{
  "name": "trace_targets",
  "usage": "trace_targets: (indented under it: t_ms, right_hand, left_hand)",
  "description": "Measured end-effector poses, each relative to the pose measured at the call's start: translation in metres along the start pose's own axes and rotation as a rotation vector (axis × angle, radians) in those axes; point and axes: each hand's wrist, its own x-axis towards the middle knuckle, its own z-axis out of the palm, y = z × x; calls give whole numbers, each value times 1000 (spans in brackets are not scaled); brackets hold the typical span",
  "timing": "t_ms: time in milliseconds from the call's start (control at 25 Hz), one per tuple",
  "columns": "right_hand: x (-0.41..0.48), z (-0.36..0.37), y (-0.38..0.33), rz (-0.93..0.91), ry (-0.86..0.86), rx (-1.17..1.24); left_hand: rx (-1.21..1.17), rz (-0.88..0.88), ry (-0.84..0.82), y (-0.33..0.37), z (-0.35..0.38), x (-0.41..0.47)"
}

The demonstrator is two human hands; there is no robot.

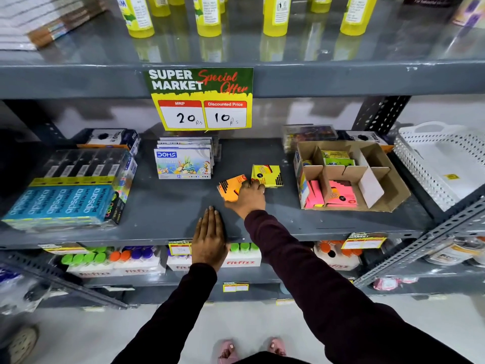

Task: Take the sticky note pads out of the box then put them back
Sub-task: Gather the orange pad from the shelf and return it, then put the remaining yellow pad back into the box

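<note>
An open cardboard box [388,185] with dividers stands on the grey shelf [162,206] at the right. It holds pink sticky note pads [341,197] at the front and green and yellow pads [337,157] at the back. A yellow sticky note pad [267,174] lies on the shelf left of the box. An orange sticky note pad [231,189] lies beside it, tilted. My right hand [248,198] rests on the orange pad, fingers gripping its right edge and touching the yellow one. My left hand [210,237] lies flat on the shelf's front edge, holding nothing.
Crayon boxes [183,161] stand behind the pads. Blue pencil packs [65,203] fill the left of the shelf. A white plastic basket [443,164] sits at the right. A price sign [202,98] hangs from the upper shelf, under yellow bottles [208,17].
</note>
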Motion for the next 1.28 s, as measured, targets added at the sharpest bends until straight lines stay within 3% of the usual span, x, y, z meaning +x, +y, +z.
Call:
trace_targets:
  t_ms: [360, 520, 680, 760, 880, 1040, 1160, 1280]
  right_hand:
    - [-20, -3, 34, -48, 41, -160]
    - [-41, -25, 46, -39, 127, -56]
    - [-66, -58, 58, 13, 118, 221]
    - [-77, -79, 71, 17, 264, 323]
    - [-75, -110, 117, 161, 455, 459]
    - [-51, -118, 181, 519, 474, 474]
    - [-39, -102, 192, 516, 467, 622]
    - [-32, -81, 195, 462, 435, 569]
  left_hand:
    - [-49, -8, -44, -3, 4, 1]
    - [-59, 1, -48, -4, 9, 2]
    - [-48, 2, -52, -4, 11, 2]
    - [-29, 2, -45, -5, 13, 2]
    - [-10, 22, -28, -6, 15, 1]
    - [10, 15, -41, -6, 14, 0]
    - [3, 2, -48, -4, 11, 2]
    - [10, 0, -45, -3, 9, 1]
